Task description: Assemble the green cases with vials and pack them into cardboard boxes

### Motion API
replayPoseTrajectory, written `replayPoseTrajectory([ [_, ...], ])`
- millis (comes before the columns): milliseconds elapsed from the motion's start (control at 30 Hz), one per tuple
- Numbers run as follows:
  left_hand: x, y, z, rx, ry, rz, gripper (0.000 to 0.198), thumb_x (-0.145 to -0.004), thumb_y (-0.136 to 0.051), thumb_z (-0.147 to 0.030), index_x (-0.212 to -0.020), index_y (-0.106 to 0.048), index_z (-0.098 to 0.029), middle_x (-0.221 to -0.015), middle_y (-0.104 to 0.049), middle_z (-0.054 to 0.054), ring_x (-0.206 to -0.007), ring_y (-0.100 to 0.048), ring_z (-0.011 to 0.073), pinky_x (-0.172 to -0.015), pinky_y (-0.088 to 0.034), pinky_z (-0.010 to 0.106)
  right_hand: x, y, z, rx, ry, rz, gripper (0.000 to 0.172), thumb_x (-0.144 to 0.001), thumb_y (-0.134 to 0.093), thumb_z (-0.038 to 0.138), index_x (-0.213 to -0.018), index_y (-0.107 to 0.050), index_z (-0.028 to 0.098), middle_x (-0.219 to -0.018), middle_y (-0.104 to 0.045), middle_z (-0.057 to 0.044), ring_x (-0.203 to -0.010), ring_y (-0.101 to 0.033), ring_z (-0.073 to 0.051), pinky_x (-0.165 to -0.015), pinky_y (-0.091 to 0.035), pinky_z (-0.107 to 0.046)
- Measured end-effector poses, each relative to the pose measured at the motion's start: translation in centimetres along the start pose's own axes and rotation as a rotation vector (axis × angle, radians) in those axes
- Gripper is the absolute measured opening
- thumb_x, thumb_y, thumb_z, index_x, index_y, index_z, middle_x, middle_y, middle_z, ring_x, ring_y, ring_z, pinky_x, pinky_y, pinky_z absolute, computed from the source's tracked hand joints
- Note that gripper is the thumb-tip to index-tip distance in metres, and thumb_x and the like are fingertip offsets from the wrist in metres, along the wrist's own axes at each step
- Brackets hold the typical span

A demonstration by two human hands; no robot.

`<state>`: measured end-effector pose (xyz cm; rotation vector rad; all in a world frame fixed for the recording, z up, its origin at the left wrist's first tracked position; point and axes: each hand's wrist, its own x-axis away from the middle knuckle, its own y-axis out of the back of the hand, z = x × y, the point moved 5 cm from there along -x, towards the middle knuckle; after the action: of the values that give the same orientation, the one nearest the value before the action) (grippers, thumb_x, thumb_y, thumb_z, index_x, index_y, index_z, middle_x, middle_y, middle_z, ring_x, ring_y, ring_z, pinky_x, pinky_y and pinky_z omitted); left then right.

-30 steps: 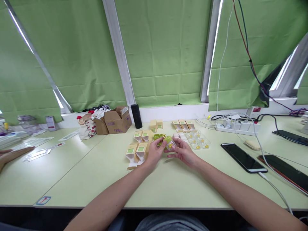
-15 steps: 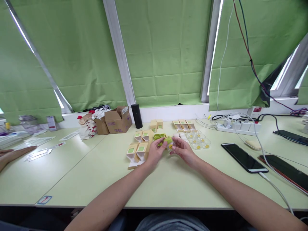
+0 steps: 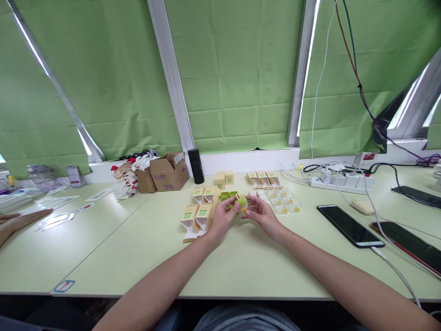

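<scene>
Between my two hands is a small clear container with a green lid [image 3: 242, 201], a cream loop on top and a yellow print on its side. My left hand [image 3: 222, 216] grips it from the left, thumb and fingers closed at the lid. From the other side my right hand [image 3: 263, 215] pinches the clear body. Just behind my left fingers lie more green lids [image 3: 224, 195], partly covered. Several clear cups with yellow prints [image 3: 283, 202] stand to the right of my right hand. Open cartons with green windows [image 3: 195, 215] sit left of my left hand.
More small cartons [image 3: 263, 179] are at the back, near a black bottle [image 3: 195, 166] and a cardboard box [image 3: 169, 174]. A phone [image 3: 349, 226] with a cable and a power strip [image 3: 341, 182] lie right. Another person's hand [image 3: 29, 220] rests at far left.
The lidded container has turned slightly between my fingers and stands more upright, its cream loop showing more fully. My hands have barely shifted.
</scene>
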<state>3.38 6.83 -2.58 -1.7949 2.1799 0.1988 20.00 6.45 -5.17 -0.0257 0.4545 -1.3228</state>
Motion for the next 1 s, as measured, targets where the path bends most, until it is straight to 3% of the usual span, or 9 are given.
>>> replayPoseTrajectory([
  [467,0.0,0.2,0.2,-0.045,-0.008,-0.029,0.061,-0.08,-0.089,-0.057,-0.125,-0.079,-0.016,-0.127,-0.078,0.016,-0.114,-0.074,0.0315,-0.097,-0.061,0.042,0.2,-0.3,0.4,-0.042,0.011,0.014,0.057,-0.074,-0.096,0.041,-0.121,-0.067,0.027,-0.111,-0.071,-0.006,-0.096,-0.073,-0.024,-0.087,-0.066,-0.047],
  [633,0.0,0.3,0.2,-0.042,-0.031,-0.026,0.059,-0.084,-0.085,-0.056,-0.128,-0.074,-0.018,-0.112,-0.076,0.012,-0.109,-0.071,0.0269,-0.094,-0.059,0.037,0.3,-0.5,0.7,-0.055,0.01,0.005,0.062,-0.073,-0.097,0.043,-0.124,-0.064,0.029,-0.109,-0.07,-0.004,-0.095,-0.074,-0.024,-0.088,-0.066,-0.048],
  [833,0.6,-0.1,-0.7,-0.091,-0.083,0.004,0.05,-0.086,-0.085,-0.046,-0.126,-0.07,-0.023,-0.133,-0.07,0.014,-0.125,-0.065,0.0288,-0.098,-0.055,0.037,0.4,-0.6,1.1,-0.052,0.039,-0.008,0.066,-0.077,-0.094,0.046,-0.129,-0.056,0.034,-0.109,-0.07,-0.002,-0.094,-0.073,-0.021,-0.087,-0.067,-0.045],
  [1000,0.9,-0.5,-1.7,-0.208,-0.14,-0.007,0.045,-0.085,-0.086,-0.04,-0.124,-0.071,-0.024,-0.133,-0.071,0.013,-0.119,-0.068,0.0292,-0.094,-0.055,0.037,0.6,-0.9,1.3,-0.041,0.044,0.01,0.063,-0.081,-0.092,0.048,-0.131,-0.056,0.035,-0.113,-0.068,-0.003,-0.097,-0.073,-0.022,-0.09,-0.066,-0.046],
])
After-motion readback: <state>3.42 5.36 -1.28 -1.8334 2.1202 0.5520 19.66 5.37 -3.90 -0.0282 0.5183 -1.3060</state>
